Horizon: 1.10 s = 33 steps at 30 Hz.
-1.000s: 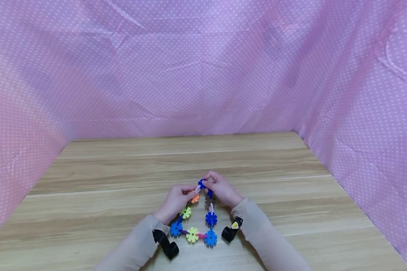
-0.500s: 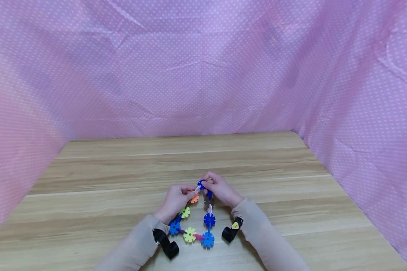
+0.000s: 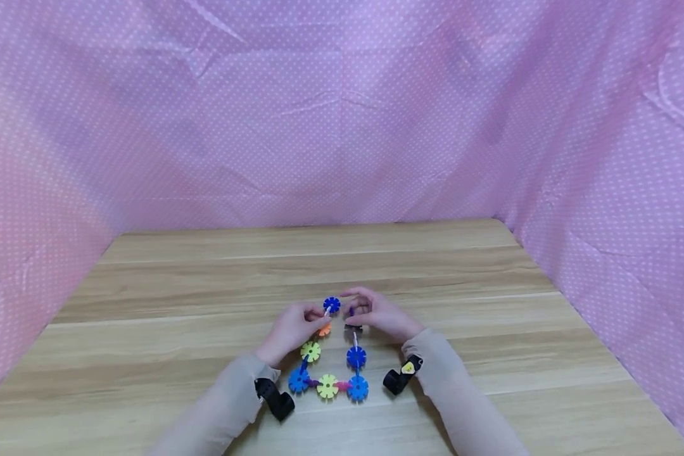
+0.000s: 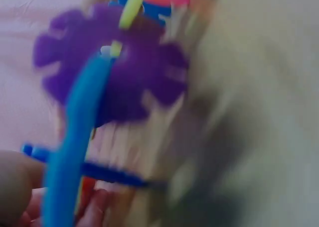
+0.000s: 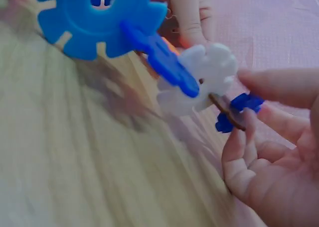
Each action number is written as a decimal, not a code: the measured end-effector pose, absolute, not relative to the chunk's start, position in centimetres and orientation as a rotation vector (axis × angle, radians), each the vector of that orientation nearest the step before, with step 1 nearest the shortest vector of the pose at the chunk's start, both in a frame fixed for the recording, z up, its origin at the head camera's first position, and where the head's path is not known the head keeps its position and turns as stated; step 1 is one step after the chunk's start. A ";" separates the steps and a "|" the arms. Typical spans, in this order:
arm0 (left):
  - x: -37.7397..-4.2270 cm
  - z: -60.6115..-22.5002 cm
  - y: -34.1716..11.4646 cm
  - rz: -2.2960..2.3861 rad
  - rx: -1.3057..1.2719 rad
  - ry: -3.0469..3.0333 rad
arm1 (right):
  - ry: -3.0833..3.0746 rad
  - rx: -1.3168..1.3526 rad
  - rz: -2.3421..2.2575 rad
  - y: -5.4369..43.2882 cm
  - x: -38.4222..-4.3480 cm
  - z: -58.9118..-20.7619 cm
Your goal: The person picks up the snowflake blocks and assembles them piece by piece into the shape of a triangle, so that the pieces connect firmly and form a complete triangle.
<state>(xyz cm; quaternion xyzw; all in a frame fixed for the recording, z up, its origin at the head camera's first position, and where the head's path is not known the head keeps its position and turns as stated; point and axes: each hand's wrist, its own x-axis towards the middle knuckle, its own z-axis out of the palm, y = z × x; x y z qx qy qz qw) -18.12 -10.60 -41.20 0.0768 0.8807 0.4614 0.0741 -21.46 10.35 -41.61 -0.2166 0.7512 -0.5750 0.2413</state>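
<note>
A chain of notched plastic snowflake discs runs between the hands in the head view. My left hand (image 3: 291, 329) pinches the chain's left end by the orange disc (image 3: 325, 330) and a white one; a dark blue disc (image 3: 332, 304) sticks out past its fingertips. At the other end my right hand (image 3: 379, 313) has its thumb and fingers around a brown disc (image 5: 227, 110) and a small dark blue disc (image 5: 246, 102), beside a white disc (image 5: 219, 67). A gap separates the two ends. In the left wrist view a purple disc (image 4: 134, 92) looms close, partly hiding the left fingers.
The chain's near side has a yellow-green disc (image 3: 327, 387) between two blue discs. Another dark blue disc (image 3: 356, 357) sits on its right side. Black wrist straps with cameras are on both sleeves. A pink dotted curtain (image 3: 342, 126) surrounds the wooden table (image 3: 205, 272).
My right hand has let go of the top dark blue disc and shifted slightly right, its fingers now at the brown disc's end. The top disc stays with the left side.
</note>
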 end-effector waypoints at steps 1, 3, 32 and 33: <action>-18.2 -41.0 -10.8 1.330 0.246 2.665 | 2.074 -0.610 -1.553 10.4 -21.4 -41.6; -18.2 -40.5 -11.2 1.233 0.268 2.690 | 2.124 -0.645 -1.512 10.2 -21.3 -41.5; -22.2 -40.3 -12.3 1.306 0.161 2.441 | 2.470 -0.560 -1.324 7.9 -20.0 -41.3; -22.2 -40.4 -12.3 1.311 0.154 2.449 | 2.471 -0.563 -1.327 7.9 -19.9 -41.4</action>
